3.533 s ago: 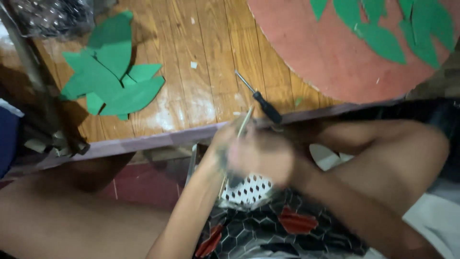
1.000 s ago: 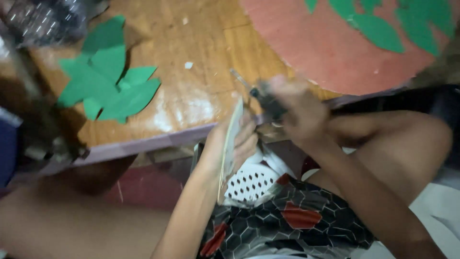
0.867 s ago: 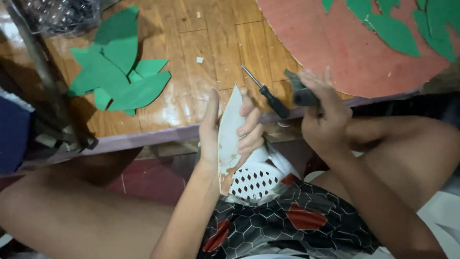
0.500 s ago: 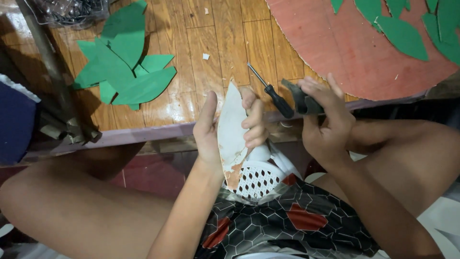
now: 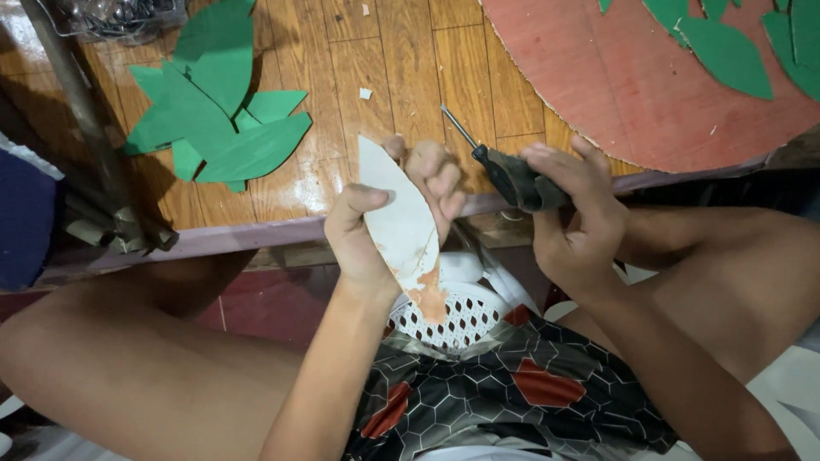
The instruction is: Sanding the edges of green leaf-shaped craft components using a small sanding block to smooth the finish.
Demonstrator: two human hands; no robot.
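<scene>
Looking down from a head-worn camera, the nearest thing is the person's lap in dark shorts [image 5: 512,401] with a hexagon pattern and red patches, bare legs spread to either side. A white perforated plastic seat [image 5: 444,316] shows between the thighs.

Just above the lap, the left hand [image 5: 376,230] holds a leaf-shaped cutout [image 5: 397,218] upright, its pale, whitish side facing the camera. The thumb presses on the near face and the fingers [image 5: 436,171] curl around from behind, so the cutout is pinched between them. Its upper tip points away toward the table, and its lower tip is torn, with brownish card showing.

To the right, well apart from the cutout, the right hand [image 5: 576,213] is wrapped in a closed fist around the black handle of a screwdriver [image 5: 500,166]. The thin metal shaft points up and to the left, over the table edge.

Beyond the hands lies a wooden plank table [image 5: 384,60]. On its left side sits a loose pile of green leaf shapes [image 5: 218,119], overlapping one another. On the far right rests a large, round, reddish-brown card disc [image 5: 649,77], with more green leaves [image 5: 726,51] lying on it. A dark metal post [image 5: 77,111] slants along the far left.
</scene>
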